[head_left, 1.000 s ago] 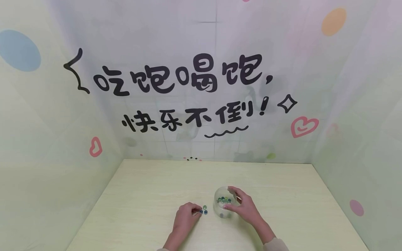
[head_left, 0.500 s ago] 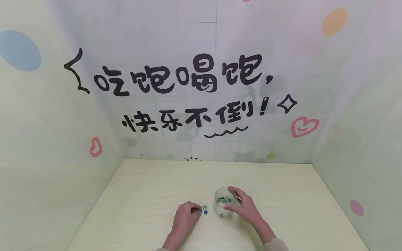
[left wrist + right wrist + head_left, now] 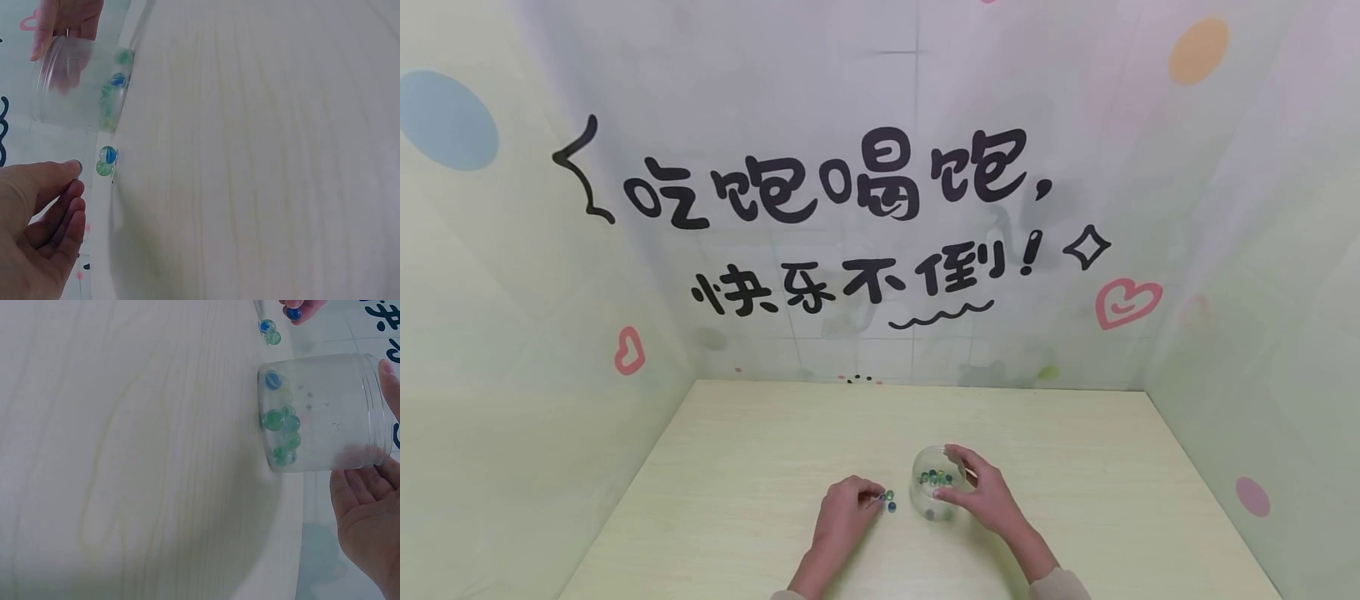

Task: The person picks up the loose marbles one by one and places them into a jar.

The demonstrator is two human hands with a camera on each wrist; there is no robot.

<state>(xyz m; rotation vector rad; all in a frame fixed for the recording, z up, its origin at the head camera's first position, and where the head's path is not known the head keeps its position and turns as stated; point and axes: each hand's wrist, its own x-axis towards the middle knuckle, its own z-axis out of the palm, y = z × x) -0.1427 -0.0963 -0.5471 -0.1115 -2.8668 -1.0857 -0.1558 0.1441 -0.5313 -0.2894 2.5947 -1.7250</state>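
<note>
My left hand [image 3: 844, 518] pinches a dark blue marble [image 3: 293, 313] between thumb and fingertips, held a little above the table. Just beside it a blue marble [image 3: 108, 154] and a green marble [image 3: 104, 168] lie together on the table. To their right stands an upright clear plastic jar [image 3: 331, 406] with no lid on its mouth. Several green and blue marbles [image 3: 275, 420] rest on its bottom. My right hand [image 3: 990, 498] grips the jar near its rim from the right side, thumb in front and fingers behind.
All of this sits on a pale wood-grain table [image 3: 760, 442]. Printed fabric walls [image 3: 820, 350] with black lettering, hearts and dots enclose it at the back and both sides.
The left hand has lifted slightly, raising the blue marble from the table beside the other two. The right hand and the jar have stayed in place.
</note>
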